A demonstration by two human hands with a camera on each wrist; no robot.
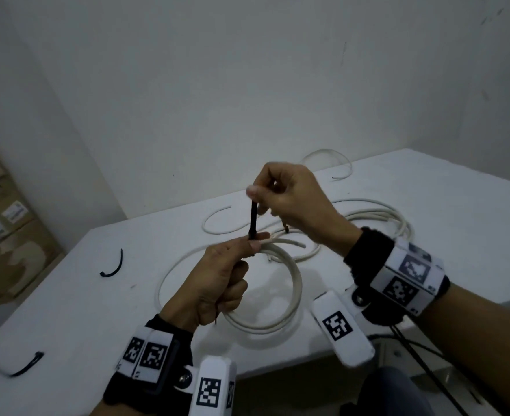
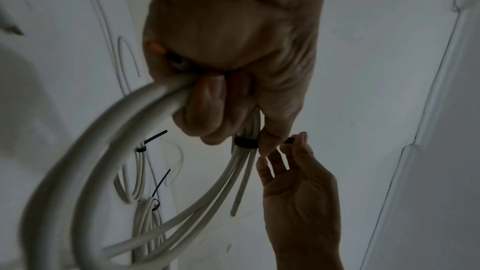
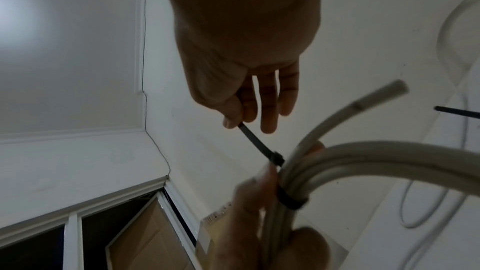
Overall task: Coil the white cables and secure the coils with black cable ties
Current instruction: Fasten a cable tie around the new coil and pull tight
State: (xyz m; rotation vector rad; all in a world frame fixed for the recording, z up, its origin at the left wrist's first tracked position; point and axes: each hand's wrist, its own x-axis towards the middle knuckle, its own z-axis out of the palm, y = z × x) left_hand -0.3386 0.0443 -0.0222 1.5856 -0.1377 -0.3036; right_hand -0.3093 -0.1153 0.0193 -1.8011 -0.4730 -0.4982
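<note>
My left hand (image 1: 217, 283) grips a coil of white cable (image 1: 292, 283) above the white table (image 1: 67, 310); in the left wrist view the coil (image 2: 109, 151) runs out of the fist (image 2: 223, 93). A black cable tie (image 1: 252, 219) loops round the bundled strands (image 2: 245, 142) just past my left fingers. My right hand (image 1: 289, 196) pinches the tie's free tail between thumb and fingers, and the tail runs taut from the coil. The right wrist view shows that tail (image 3: 257, 143), its head (image 3: 278, 158) and the band on the coil (image 3: 292, 202).
Behind my hands lie tied white coils (image 1: 376, 217) and loose cable pieces (image 1: 214, 220), (image 1: 328, 160). Spare black ties lie at the table's left (image 1: 114, 265) and front-left (image 1: 27, 364). Cardboard boxes (image 1: 4, 235) stand left of the table, a white wall behind.
</note>
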